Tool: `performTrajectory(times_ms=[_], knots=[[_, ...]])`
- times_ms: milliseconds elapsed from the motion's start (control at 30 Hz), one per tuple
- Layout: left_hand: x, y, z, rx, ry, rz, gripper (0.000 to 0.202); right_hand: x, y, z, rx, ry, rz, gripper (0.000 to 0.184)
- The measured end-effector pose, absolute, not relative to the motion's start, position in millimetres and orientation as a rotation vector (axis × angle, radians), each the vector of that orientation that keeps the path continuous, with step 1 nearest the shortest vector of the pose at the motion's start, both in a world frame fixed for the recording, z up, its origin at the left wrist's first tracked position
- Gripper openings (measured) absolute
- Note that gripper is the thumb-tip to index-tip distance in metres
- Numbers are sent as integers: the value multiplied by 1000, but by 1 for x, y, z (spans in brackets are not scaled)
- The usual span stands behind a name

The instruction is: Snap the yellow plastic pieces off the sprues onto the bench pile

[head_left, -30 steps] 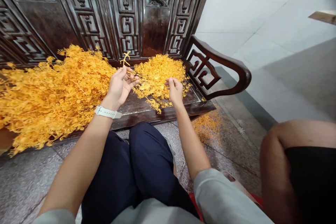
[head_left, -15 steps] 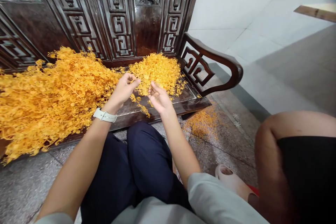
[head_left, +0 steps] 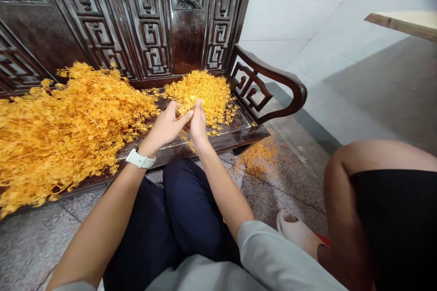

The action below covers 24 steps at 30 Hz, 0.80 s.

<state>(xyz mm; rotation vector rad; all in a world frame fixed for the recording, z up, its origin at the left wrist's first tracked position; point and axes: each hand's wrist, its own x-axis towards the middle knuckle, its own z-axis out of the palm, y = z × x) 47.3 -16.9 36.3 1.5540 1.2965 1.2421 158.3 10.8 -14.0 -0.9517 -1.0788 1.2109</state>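
One large heap of yellow-orange, plastic-looking flower sprigs point(head_left: 75, 127) covers the left part of the dark carved wooden bench point(head_left: 218, 143), reaching back to the fretwork backrest point(head_left: 187, 41) and hanging over the front edge at far left. Right of it comes the person's left wrist, wearing a pale watch strap point(head_left: 140, 159). Above the bench's front edge, the left hand point(head_left: 166, 126) is bent inward, its thumb stretched across to the right hand point(head_left: 198, 123). That one is held upright, palm turned toward the left, fingers together. Some yellow-orange material shows between the two hands; whether either pinches a piece cannot be told, as most fingertips are hidden. Below are navy trouser legs point(head_left: 191, 195). Just behind the hands, a smaller heap of yellow-orange flower pieces point(head_left: 210, 93) fills the bench's back right corner, loose bits straying toward the front edge. An openwork armrest point(head_left: 297, 93) closes the right end. Under the front right corner, more bits point(head_left: 261, 159) litter the speckled floor point(head_left: 269, 200). Farther right are another person's pale slip-on shoe point(head_left: 297, 233) and bare knee point(head_left: 346, 161), then a wooden board's edge point(head_left: 403, 26) at upper right.
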Motion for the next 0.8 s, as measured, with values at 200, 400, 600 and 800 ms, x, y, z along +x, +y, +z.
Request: performTrajectory(times_ms=[200,400,600,800], knots=[[48,-9,29,1646,1254,1083,45,165,7,-7,-1044,-1027,1026,68],[59,-9,27,1558,1234,1230,44,177,8,-9,-1048,-1013,978,69],[75,-16,29,1437,1211,1411,33,175,10,-16,-1021,-990,1011,69],[90,-27,30,1093,1164,1465,31,169,-2,-1,-913,-986,1187,66]])
